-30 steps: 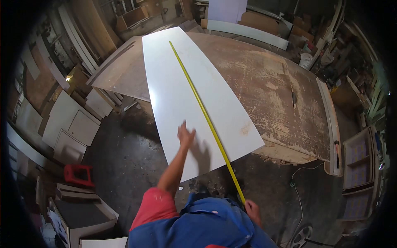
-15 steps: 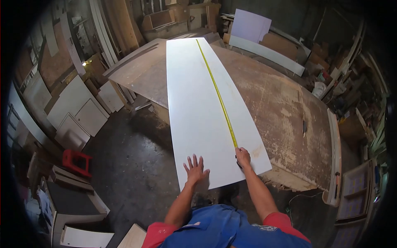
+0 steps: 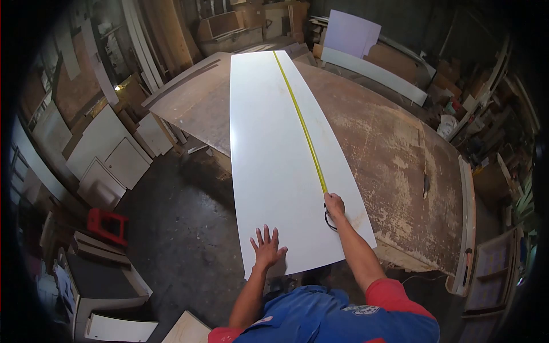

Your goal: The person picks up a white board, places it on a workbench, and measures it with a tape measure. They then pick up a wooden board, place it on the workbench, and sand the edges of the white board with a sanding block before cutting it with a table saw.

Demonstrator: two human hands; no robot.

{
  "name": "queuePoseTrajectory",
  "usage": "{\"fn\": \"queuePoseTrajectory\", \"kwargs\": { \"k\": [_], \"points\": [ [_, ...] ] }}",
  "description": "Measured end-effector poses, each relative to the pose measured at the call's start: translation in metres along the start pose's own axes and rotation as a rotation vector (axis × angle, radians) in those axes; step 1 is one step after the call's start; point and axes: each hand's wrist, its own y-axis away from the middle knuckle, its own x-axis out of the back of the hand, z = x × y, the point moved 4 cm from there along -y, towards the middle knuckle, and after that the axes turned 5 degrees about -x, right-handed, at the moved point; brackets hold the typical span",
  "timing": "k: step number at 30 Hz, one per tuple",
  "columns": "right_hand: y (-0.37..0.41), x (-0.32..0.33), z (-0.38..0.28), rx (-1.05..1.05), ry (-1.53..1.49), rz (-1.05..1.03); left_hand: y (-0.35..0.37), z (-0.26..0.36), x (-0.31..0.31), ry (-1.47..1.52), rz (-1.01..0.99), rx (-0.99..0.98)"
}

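Observation:
A long white board (image 3: 274,171) lies across the worktable and reaches toward me. Along its right part runs the yellow blade of a tape measure (image 3: 306,131), drawn out from the far edge. My right hand (image 3: 334,206) is closed around the near end of the tape measure; its case is mostly hidden by the fingers, and a black loop shows below them. My left hand (image 3: 266,248) rests on the near left part of the board, palm down, with its fingers spread.
The worn brown worktable (image 3: 394,171) spreads out under and right of the board. On the left floor stands a red stool (image 3: 107,227), near leaning white panels (image 3: 108,154). A dark-topped piece (image 3: 103,274) sits lower left. A pencil-like dark tool (image 3: 425,186) lies on the table.
My right hand has moved slightly away from me along the board with the tape measure, and the black loop now shows more. My left hand stays spread on the board. The view has shifted a little.

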Motion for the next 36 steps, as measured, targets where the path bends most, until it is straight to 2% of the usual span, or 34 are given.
{"fn": "queuePoseTrajectory", "kwargs": {
  "k": [4,6,8,10,11,15,17,19,26,36],
  "points": [
    [-0.004,0.007,-0.001,0.016,0.095,-0.004,-0.001,0.003,0.004,0.0,-0.006,0.023],
    [0.009,0.015,-0.002,0.093,0.165,-0.013,-0.003,0.0,0.004,-0.011,-0.057,0.012],
    [0.007,0.013,0.025,0.04,0.198,0.041,-0.005,0.002,0.002,-0.076,-0.031,0.027],
    [0.04,0.029,0.047,0.122,0.27,0.15,-0.007,0.002,0.0,-0.108,0.011,0.002],
    [0.068,0.041,0.055,0.031,0.222,0.082,-0.005,0.0,-0.003,-0.093,0.046,-0.028],
    [0.188,0.089,0.113,-0.165,0.199,0.098,-0.002,0.007,0.001,-0.05,-0.034,-0.04],
    [0.232,0.1,0.151,-0.167,0.229,0.152,-0.001,0.007,0.003,-0.036,0.005,-0.049],
    [0.262,0.111,0.163,-0.029,0.333,0.301,-0.003,0.004,-0.002,-0.045,-0.02,-0.055],
    [0.291,0.116,0.165,-0.109,0.338,0.321,-0.003,0.002,-0.003,-0.05,-0.017,-0.052],
    [0.285,0.118,0.175,-0.06,0.383,0.345,-0.002,0.001,-0.002,-0.023,-0.031,-0.032]
  ]
}}
